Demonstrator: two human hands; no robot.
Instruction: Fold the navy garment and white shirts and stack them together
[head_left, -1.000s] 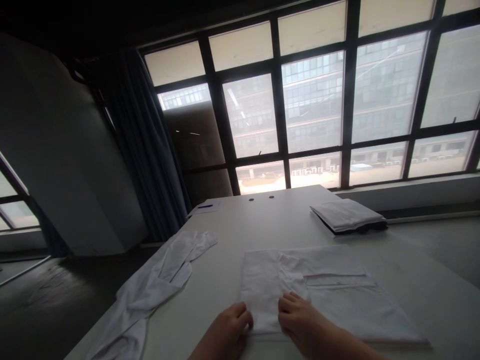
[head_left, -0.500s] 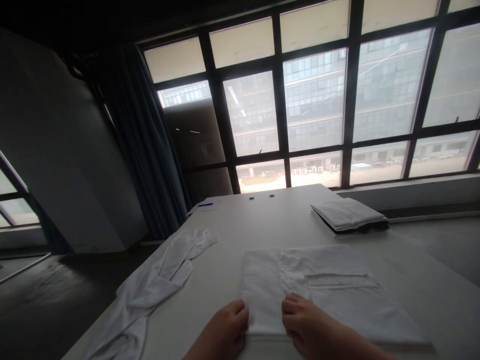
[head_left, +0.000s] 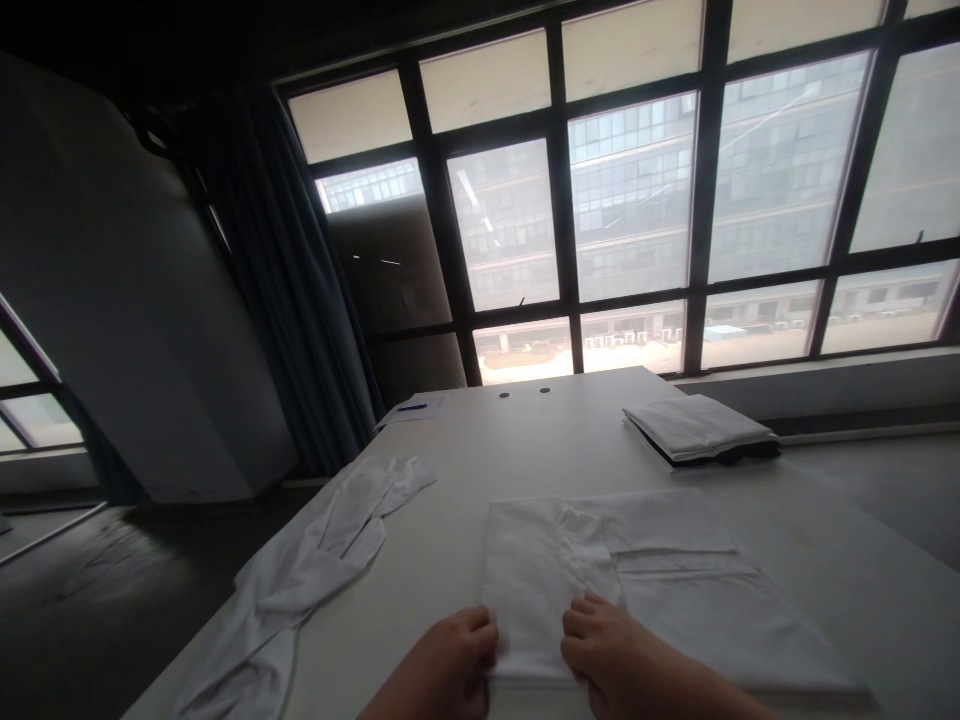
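A folded white garment [head_left: 675, 620] lies flat on the white table in front of me, with creases and layered edges across its middle. At its near left corner, my left hand [head_left: 454, 655] is closed, fingers curled on the cloth edge. My right hand [head_left: 604, 640] is also closed, its curled fingers gripping the garment's near side a short way to the right. The fingertips of both hands are partly hidden. To the left, a second white garment [head_left: 322, 560] lies loosely crumpled along the table's edge.
A stack of folded white and dark cloth [head_left: 697, 425] sits at the right edge of the table [head_left: 517, 440]. Paper with a blue pen [head_left: 412, 407] lies at the far left corner. Beyond are a dark curtain [head_left: 300, 290] and large windows [head_left: 630, 200].
Both hands have shifted very slightly toward me, still at the folded garment's near edge. The crumpled garment and the stack stay where they were.
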